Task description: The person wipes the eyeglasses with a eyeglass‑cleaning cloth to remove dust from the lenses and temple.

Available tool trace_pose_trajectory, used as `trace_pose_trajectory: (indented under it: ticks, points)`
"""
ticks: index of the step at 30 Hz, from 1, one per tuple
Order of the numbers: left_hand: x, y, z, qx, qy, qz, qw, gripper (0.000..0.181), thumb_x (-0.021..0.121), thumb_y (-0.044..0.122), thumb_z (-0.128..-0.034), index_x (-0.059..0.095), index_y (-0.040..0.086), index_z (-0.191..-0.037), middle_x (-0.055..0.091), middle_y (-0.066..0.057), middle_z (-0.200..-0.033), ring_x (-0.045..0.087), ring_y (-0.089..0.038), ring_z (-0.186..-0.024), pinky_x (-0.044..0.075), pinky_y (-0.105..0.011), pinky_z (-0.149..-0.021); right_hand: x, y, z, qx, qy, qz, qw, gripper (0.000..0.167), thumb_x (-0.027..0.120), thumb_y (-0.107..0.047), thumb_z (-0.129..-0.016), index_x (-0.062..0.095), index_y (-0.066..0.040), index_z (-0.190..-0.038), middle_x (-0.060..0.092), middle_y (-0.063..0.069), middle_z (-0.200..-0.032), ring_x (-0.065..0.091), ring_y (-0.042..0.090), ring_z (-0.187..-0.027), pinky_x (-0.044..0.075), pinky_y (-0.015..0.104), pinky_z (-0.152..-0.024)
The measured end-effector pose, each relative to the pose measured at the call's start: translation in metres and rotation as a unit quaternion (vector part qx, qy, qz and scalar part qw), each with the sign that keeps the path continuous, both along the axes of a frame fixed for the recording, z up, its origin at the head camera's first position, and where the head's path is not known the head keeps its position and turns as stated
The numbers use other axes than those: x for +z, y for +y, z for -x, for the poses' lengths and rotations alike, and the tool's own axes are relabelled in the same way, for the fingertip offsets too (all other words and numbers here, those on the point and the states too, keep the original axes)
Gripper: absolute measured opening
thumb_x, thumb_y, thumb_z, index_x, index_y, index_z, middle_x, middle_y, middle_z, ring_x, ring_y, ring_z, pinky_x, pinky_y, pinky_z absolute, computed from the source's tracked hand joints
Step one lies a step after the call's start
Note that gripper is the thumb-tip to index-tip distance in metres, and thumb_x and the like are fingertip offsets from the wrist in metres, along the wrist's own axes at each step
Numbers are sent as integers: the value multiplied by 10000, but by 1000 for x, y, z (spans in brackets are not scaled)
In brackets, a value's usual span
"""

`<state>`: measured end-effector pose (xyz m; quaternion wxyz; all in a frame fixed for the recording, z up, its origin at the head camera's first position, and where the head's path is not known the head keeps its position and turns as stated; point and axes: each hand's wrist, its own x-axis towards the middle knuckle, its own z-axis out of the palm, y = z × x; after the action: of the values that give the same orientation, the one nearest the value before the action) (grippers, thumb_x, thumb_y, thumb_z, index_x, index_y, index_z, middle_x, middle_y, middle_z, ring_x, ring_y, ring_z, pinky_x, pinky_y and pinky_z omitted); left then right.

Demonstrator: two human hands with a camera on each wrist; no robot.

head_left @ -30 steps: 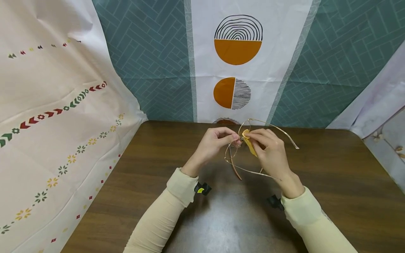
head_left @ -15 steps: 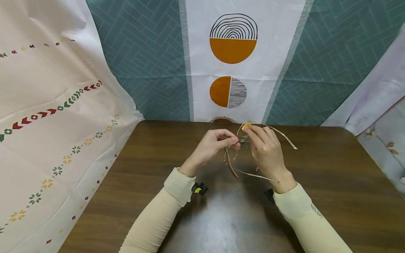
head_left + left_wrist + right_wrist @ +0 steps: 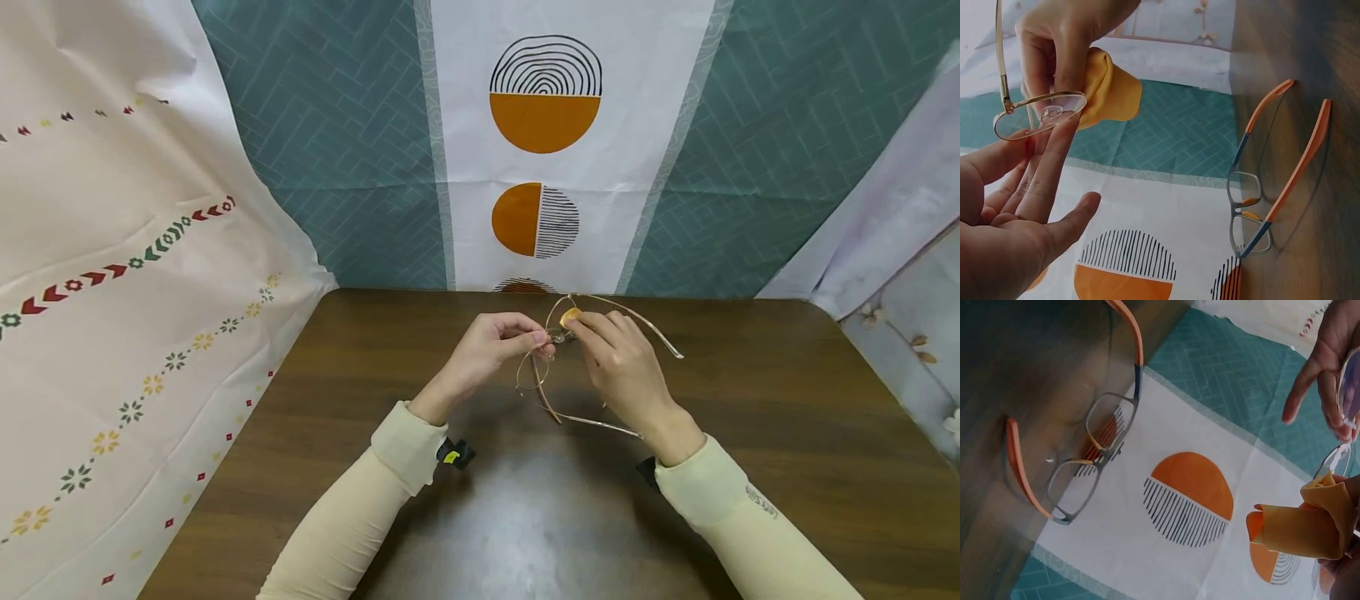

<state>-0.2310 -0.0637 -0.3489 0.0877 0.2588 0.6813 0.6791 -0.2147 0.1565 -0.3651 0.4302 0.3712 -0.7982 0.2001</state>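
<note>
A pair of thin gold-rimmed eyeglasses (image 3: 639,315) is held up above the table. My left hand (image 3: 491,348) pinches the frame near the bridge between thumb and fingers. My right hand (image 3: 628,360) pinches a folded yellow cloth (image 3: 1122,94) against the far lens, seen as a yellow patch in the head view. In the left wrist view, the cloth hangs loose beyond the right fingers. The part of the cloth between thumb and finger is hidden.
A second pair of eyeglasses with orange temples (image 3: 1299,169) sits on the wooden table (image 3: 360,375), behind and below the held pair. Patterned cloth hangings (image 3: 360,150) stand at the table's back and left edges.
My right hand has moved the cloth around on the far lens, up and then slightly down; less of it shows than before. The left hand keeps its pinch on the eyeglasses.
</note>
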Motion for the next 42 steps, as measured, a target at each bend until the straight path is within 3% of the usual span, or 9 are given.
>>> trace_pose_trajectory:
  ticks: [6, 11, 13, 16, 22, 25, 33, 37, 42]
  points:
    - [-1, -1, -2, 133, 42, -71, 9999, 124, 640, -31, -1005, 699, -136, -1037, 777, -118, -905, 749, -156, -826, 593, -387, -914, -3, -8, -5, 301, -492, 399, 9975, 322, 749, 222, -800, 769, 62, -1079, 722, 160, -1019, 624, 323, -847, 529, 412, -734]
    - [-3, -5, -2, 149, 67, -59, 9998, 139, 637, -17, -1013, 702, -132, -1057, 777, -108, -915, 747, -163, -837, 591, -393, -923, 1, -6, -9, 505, -1242, 971, 9862, 292, 781, 193, -803, 796, 35, -1047, 739, 103, -985, 644, 257, -893, 512, 291, -756]
    - [-4, -7, -2, 205, 66, -103, 9997, 136, 637, -20, -1012, 704, -130, -1056, 777, -107, -909, 748, -178, -833, 587, -392, -929, 5, -5, -11, 464, -1346, 1188, 9827, 301, 782, 190, -803, 800, 22, -1053, 739, 92, -992, 652, 251, -914, 503, 277, -780]
    - [-5, -10, -2, 288, 49, -197, 9994, 135, 636, -20, -1011, 702, -128, -1056, 778, -103, -899, 749, -192, -821, 573, -395, -949, 8, -4, -11, 293, -1120, 1213, 9858, 322, 764, 198, -817, 785, 31, -1091, 727, 118, -1019, 649, 287, -927, 497, 324, -830]
    - [-6, -7, -1, 216, -132, -297, 9992, 139, 639, 1, -1014, 702, -113, -1063, 782, -68, -895, 759, -213, -822, 540, -401, -1010, 7, -12, -4, -118, 107, 760, 9970, 353, 675, 231, -850, 734, 75, -1161, 704, 211, -1068, 651, 385, -908, 535, 477, -855]
    - [-7, -4, -2, 149, -145, -248, 9995, 137, 637, 4, -1018, 706, -105, -1064, 783, -59, -895, 758, -226, -832, 542, -396, -1005, 6, -16, -1, -280, 391, 528, 9974, 357, 644, 222, -862, 715, 86, -1184, 697, 223, -1101, 639, 387, -885, 542, 471, -820]
    - [-4, 0, -2, 201, 20, -140, 9997, 136, 627, -22, -1010, 701, -129, -1049, 776, -64, -872, 748, -166, -810, 567, -375, -933, 4, -24, 2, 31, -332, 1221, 9920, 267, 687, 174, -895, 761, 63, -1126, 713, 191, -1084, 633, 366, -922, 504, 426, -790]
    - [-3, 0, -1, 222, -14, -146, 9996, 139, 623, -26, -1012, 698, -139, -1046, 773, -52, -866, 746, -163, -805, 555, -496, -961, 5, -23, 1, 429, -629, 1228, 9895, 249, 714, 171, -879, 783, 44, -1082, 723, 163, -1052, 594, 306, -856, 453, 340, -688]
    - [-2, -3, 1, 180, -57, -150, 9997, 138, 621, -32, -1014, 695, -141, -1055, 774, -74, -874, 743, -166, -809, 514, -600, -989, 4, -15, 3, 1053, -1013, 1058, 9836, 282, 756, 203, -818, 797, 29, -1036, 721, 141, -1035, 587, 279, -884, 428, 270, -729]
